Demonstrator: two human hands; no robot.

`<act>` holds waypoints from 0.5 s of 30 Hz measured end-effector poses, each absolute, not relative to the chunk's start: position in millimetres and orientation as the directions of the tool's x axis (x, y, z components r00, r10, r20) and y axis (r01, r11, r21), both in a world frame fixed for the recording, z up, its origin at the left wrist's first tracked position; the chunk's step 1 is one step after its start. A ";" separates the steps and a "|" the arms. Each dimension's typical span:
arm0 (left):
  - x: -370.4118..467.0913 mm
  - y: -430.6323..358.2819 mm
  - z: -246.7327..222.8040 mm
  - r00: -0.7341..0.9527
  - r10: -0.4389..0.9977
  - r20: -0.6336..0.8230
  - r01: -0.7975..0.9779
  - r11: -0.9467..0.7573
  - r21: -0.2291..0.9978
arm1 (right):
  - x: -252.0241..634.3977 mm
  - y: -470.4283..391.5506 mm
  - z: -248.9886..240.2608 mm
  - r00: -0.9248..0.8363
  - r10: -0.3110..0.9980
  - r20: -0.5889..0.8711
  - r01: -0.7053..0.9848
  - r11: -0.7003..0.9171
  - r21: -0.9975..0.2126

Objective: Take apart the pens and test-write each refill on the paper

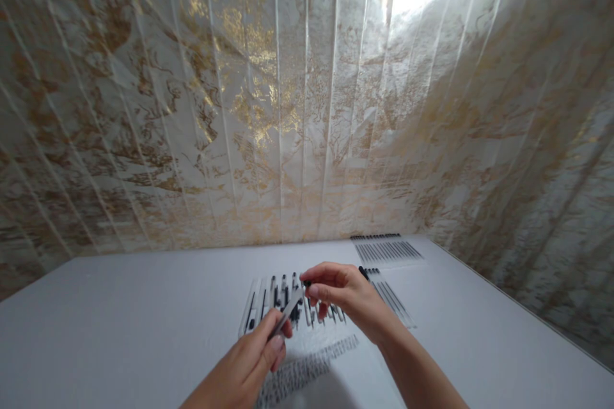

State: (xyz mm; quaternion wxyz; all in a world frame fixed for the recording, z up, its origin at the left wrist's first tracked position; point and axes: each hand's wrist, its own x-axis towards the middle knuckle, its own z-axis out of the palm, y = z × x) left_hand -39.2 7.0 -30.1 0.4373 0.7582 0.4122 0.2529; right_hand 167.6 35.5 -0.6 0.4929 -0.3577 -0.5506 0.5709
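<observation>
Above the middle of the white counter [144, 307], both hands work close together; the left hand [266, 348] grasps a pale, translucent tube [290, 308] between thumb and fingers, its upper end tilted toward the right hand [343, 291]; the right hand pinches a small dark piece [307, 283] between thumb and fingertips, just beside that upper end, though whether the two touch is too blurred to tell. Beneath the hands lies a row of pen parts [263, 307], clear and black; to the right are two groups of slender dark rods [391, 250] [391, 297], one behind the other; nearer the person, small dark pieces [307, 367] lie in a slanting band; patterned gold-and-silver sheeting [288, 108] rises behind the counter.
</observation>
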 end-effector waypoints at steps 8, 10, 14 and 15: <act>-39.0 8.6 -36.3 0.524 0.851 0.026 0.408 -0.277 0.870 | 165.3 39.3 -8.7 -0.268 0.950 0.163 -0.013 0.166 -0.986; -39.1 10.1 -41.6 0.481 0.877 0.013 0.433 -0.251 0.866 | 168.2 38.4 -6.1 -0.236 0.959 0.157 0.142 0.194 -0.971; -34.4 12.4 -61.1 0.414 0.910 0.025 0.505 -0.252 0.826 | 176.9 19.0 9.8 -0.360 0.931 0.054 0.590 0.273 -0.760; -32.2 12.5 -67.4 0.418 0.908 0.044 0.523 -0.279 0.806 | 178.6 11.0 11.0 -0.429 0.903 -0.004 0.690 0.325 -0.647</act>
